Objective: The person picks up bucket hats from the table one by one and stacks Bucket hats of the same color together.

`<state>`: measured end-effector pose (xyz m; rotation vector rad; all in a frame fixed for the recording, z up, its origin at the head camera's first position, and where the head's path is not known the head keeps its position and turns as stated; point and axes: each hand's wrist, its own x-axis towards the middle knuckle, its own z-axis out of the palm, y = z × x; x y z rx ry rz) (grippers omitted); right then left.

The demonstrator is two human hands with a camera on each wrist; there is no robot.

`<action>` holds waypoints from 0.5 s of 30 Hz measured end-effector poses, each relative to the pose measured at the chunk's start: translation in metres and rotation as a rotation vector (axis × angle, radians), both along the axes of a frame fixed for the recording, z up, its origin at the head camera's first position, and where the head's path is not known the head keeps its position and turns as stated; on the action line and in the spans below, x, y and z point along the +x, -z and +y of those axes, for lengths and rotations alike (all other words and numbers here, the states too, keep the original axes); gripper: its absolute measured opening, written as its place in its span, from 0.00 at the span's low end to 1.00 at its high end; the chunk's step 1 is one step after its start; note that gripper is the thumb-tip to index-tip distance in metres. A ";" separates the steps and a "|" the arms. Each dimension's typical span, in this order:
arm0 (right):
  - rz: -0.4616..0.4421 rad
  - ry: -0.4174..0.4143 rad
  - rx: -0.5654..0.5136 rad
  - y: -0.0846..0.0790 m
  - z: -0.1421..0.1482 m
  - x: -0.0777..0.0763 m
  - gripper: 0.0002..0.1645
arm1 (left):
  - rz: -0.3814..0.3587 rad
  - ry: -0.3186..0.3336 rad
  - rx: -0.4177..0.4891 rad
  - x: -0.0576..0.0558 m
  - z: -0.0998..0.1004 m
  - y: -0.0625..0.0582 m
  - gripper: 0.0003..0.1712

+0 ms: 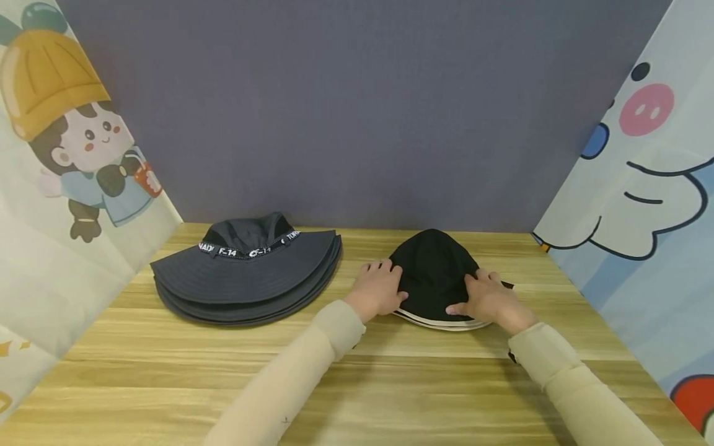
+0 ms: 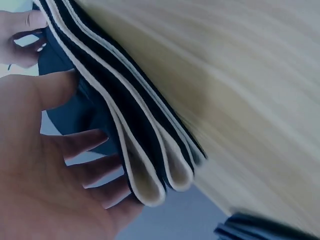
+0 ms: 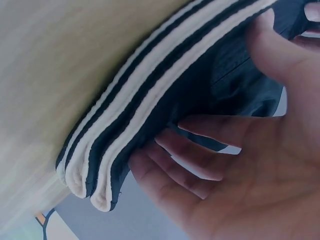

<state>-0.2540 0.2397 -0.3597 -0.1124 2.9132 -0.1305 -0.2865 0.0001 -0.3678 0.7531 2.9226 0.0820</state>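
Note:
A stack of black bucket hats (image 1: 432,272) with cream-trimmed brims sits on the table, right of centre. My left hand (image 1: 379,288) rests on its left side, thumb toward the front and fingers spread over the fabric. On the right side, my right hand (image 1: 491,299) touches the top hat the same way. Up close in the left wrist view, the layered brims (image 2: 145,120) bend into loops beside my fingertips. The right wrist view shows the stacked brim edges (image 3: 145,105) under my spread fingers; neither hand pinches the brim.
Left of the black hats lies a stack of dark grey wide-brimmed hats (image 1: 245,272) with a lettered band. A grey panel (image 1: 357,118) stands behind the wooden table (image 1: 167,371). Cartoon-printed sheets flank it on the left (image 1: 33,266) and right (image 1: 641,297).

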 end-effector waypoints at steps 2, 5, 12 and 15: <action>0.006 -0.010 -0.020 0.000 0.000 0.003 0.62 | -0.005 -0.003 0.019 0.000 -0.009 -0.001 0.38; 0.015 -0.029 -0.052 0.000 0.001 0.006 0.60 | -0.003 -0.017 0.030 0.002 -0.025 -0.006 0.39; 0.110 -0.045 -0.124 0.000 0.009 0.009 0.58 | 0.113 -0.045 0.135 0.004 -0.063 -0.017 0.42; 0.196 -0.044 -0.154 -0.002 0.011 0.010 0.60 | 0.135 -0.082 0.190 0.004 -0.080 -0.021 0.45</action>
